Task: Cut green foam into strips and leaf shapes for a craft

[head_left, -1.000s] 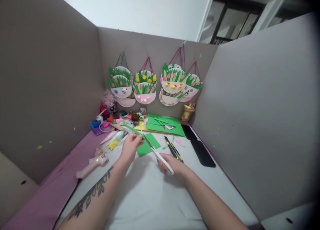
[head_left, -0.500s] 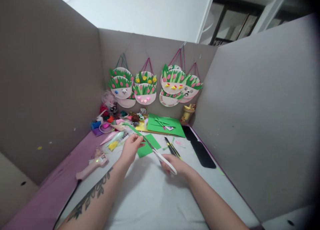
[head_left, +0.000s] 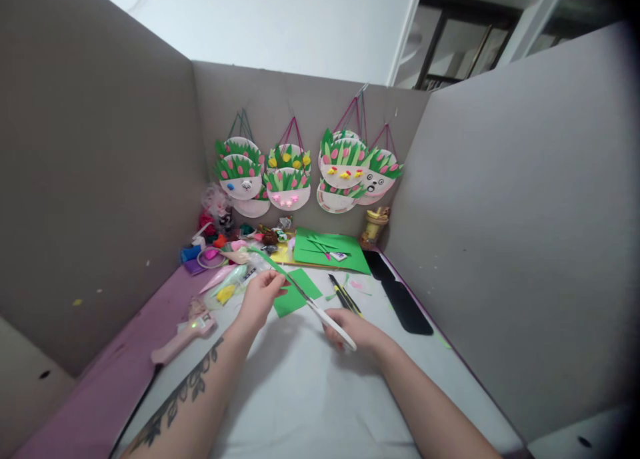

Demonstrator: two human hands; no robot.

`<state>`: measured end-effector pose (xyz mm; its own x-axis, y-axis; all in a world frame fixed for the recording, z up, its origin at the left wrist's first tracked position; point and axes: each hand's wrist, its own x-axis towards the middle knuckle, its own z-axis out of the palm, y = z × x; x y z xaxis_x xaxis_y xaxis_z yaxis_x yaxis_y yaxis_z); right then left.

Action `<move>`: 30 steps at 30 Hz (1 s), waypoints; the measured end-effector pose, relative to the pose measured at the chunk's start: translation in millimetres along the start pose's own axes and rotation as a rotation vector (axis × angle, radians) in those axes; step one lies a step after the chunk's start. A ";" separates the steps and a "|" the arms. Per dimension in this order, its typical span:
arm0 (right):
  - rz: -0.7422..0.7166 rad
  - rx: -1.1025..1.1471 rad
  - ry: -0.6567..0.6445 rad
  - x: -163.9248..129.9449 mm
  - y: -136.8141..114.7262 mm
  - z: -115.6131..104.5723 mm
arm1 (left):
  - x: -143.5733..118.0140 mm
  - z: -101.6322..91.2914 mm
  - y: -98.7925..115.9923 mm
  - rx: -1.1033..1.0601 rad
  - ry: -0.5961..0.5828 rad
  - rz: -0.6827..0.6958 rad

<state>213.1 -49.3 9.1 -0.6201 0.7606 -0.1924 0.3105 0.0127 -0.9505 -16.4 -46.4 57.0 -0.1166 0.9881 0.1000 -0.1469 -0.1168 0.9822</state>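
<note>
Between thumb and fingers, my left hand (head_left: 263,295) pinches a narrow green paper strip (head_left: 268,260) that points away toward the back left. My right hand (head_left: 350,331) is closed round the white handles of a pair of scissors (head_left: 320,312). The scissor blades reach up to the strip, right beside my left fingertips; whether they are parted I cannot tell. Below the blades a green paper sheet (head_left: 306,287) lies on the white table cover (head_left: 310,392), partly hidden by my left hand.
Utility knives (head_left: 345,295) lie right of the green sheet. At the left is a pink glue gun (head_left: 184,338) with its light on. Craft bags and clay pile up behind it. A larger green sheet (head_left: 357,259) bears cut slivers. Decorated paper plates (head_left: 289,191) hang on the back panel.
Both hands stay in almost the same place, still with strip and scissors. The scissor handles have shifted very slightly right and down. The camera view has moved a little.
</note>
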 end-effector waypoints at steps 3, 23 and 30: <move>-0.004 -0.015 0.000 0.7 0.1 1.6 | -0.7 1.1 -1.6 0.023 -0.025 -0.007; -0.001 -0.026 0.016 2.6 -2.7 -0.3 | -4.6 3.7 -1.4 0.069 -0.098 -0.050; 0.021 -0.062 0.032 -3.8 -9.3 -2.2 | -2.8 -2.7 5.9 0.081 -0.070 -0.077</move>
<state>214.1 -51.0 19.1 -0.5895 0.7818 -0.2032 0.3677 0.0357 -0.9293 -19.6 -50.1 62.0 -0.0383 0.9988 0.0319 -0.0726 -0.0346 0.9968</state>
